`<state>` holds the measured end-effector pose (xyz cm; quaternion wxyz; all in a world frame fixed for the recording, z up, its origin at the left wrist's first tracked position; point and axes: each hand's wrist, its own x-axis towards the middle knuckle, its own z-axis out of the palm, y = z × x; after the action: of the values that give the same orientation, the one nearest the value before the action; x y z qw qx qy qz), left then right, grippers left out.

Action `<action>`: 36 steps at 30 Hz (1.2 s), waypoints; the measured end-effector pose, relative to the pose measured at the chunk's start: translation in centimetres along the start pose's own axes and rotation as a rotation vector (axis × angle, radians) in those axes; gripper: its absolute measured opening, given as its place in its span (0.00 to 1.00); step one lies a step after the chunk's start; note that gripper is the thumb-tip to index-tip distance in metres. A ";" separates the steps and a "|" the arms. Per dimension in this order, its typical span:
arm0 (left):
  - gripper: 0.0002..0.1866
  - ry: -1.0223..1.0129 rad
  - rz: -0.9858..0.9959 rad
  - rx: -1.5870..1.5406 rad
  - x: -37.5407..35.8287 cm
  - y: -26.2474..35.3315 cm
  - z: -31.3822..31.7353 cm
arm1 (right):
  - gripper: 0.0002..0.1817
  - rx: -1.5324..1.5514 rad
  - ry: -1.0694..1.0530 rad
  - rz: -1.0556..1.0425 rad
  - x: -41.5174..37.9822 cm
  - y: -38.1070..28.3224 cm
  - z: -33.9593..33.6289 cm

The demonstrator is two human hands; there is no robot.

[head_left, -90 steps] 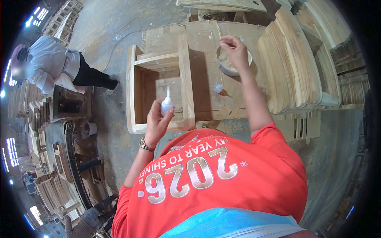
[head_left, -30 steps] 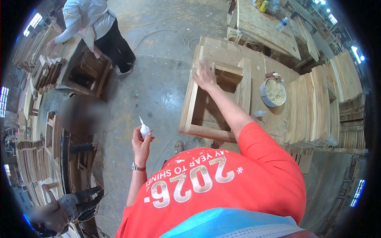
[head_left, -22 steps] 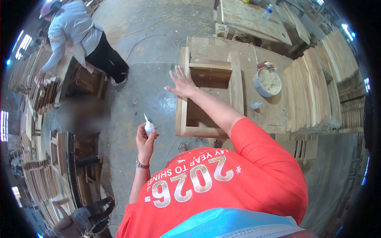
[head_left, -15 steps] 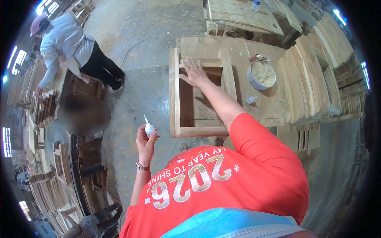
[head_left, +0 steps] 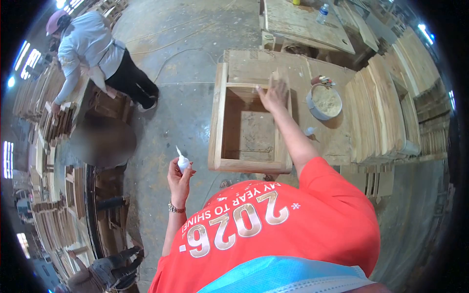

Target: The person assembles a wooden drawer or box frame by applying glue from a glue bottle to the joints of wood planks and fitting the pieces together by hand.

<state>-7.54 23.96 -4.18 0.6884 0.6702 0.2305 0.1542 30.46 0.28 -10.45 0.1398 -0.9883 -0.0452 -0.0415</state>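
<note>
My left hand (head_left: 179, 181) is closed around a small white squeeze bottle (head_left: 183, 163), its thin nozzle pointing up, out over the floor left of the workbench. My right hand (head_left: 275, 95) lies at the far right corner of a rectangular wooden frame (head_left: 218, 119), fingers apart and slightly blurred. It appears to rest on the frame's right side rail; exact contact is hard to tell. The frame lies on the workbench (head_left: 244, 63), and the bench top shows through its opening. A second small bottle (head_left: 309, 131) lies to the right of the frame, partly behind my right arm.
A round tub of pale powder (head_left: 325, 102) stands right of the frame. Stacked wooden panels (head_left: 373, 107) fill the bench's right end. Behind is another table (head_left: 298, 19) with a water bottle (head_left: 322, 13). At the left, a person (head_left: 97, 49) handles wood pieces.
My right hand has moved right, from the frame's far rail to its far right corner. The left hand keeps hold of the squeeze bottle, almost unmoved. The view has shifted slightly.
</note>
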 end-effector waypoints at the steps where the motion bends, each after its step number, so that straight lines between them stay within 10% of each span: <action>1: 0.18 -0.007 0.004 0.003 -0.2 0.1 0.0 | 0.51 0.019 -0.021 -0.139 -0.3 -1.9 1.6; 10: 0.18 0.118 0.075 0.035 -2.0 -0.1 -2.0 | 0.47 0.058 -0.232 -0.709 -7.8 -17.9 3.2; 12: 0.18 0.094 0.072 0.061 -2.3 0.0 -2.7 | 0.46 -0.129 -0.540 -0.879 -9.4 -19.0 2.7; 15: 0.19 0.152 0.032 0.050 -3.0 0.0 -3.6 | 0.46 0.024 -0.368 -1.056 -8.9 -18.4 3.0; 33: 0.19 -0.069 0.143 0.189 2.1 -0.6 1.0 | 0.46 0.307 -0.217 0.058 -3.3 9.7 -0.9; 36: 0.18 -0.118 0.180 0.208 5.6 -0.2 3.4 | 0.48 0.400 -0.005 -0.102 -6.8 9.7 -0.9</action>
<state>-1.07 23.99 -5.01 0.6109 0.7637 0.1435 0.1512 24.60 -9.83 -12.89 0.3307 -0.9374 -0.1029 -0.0365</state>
